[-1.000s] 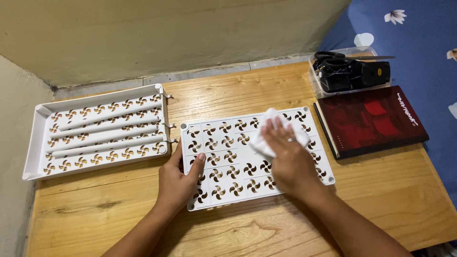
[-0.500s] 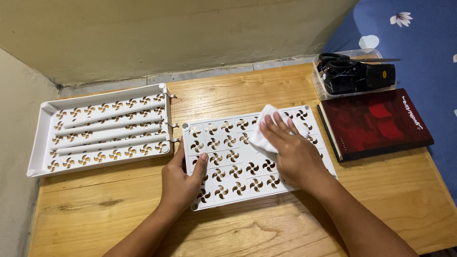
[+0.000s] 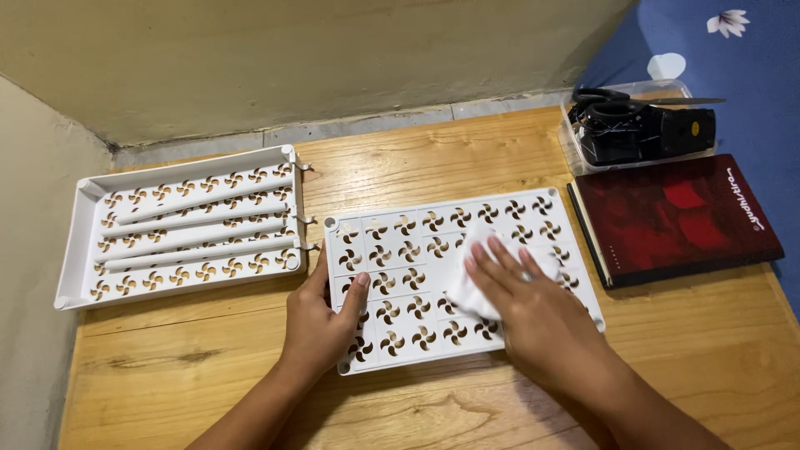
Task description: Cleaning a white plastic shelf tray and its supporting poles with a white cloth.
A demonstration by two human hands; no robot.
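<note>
Hands at work on a flat white plastic panel (image 3: 433, 250) that lies near the middle of a light wooden table (image 3: 417, 417), its face cut through with rows of small pinwheel-shaped holes. The person's right hand (image 3: 521, 292) lies palm down on the right half of the panel, pressing a crumpled white cloth (image 3: 468, 287) flat against it; the fingers are stretched out and slightly spread over the cloth rather than curled around it, and a ring shows on one of them. The left hand (image 3: 321, 321) steadies the panel at its left edge, thumb lying on top of the surface and the other fingers held close together along the rim.

Just to the left of the panel, not quite touching it, sits a white tray (image 3: 179, 225) with raised walls, the same pinwheel cut-outs, and long ridges running across its floor. To the right of the panel lies a dark red book (image 3: 679, 221), closed, with a thin dark pencil-like stick along its left side. Behind the book stands a clear plastic container (image 3: 642, 125) holding black items, with black-handled scissors (image 3: 642, 98) resting across its top. Blue fabric with white flowers shows beyond the table's right edge.
</note>
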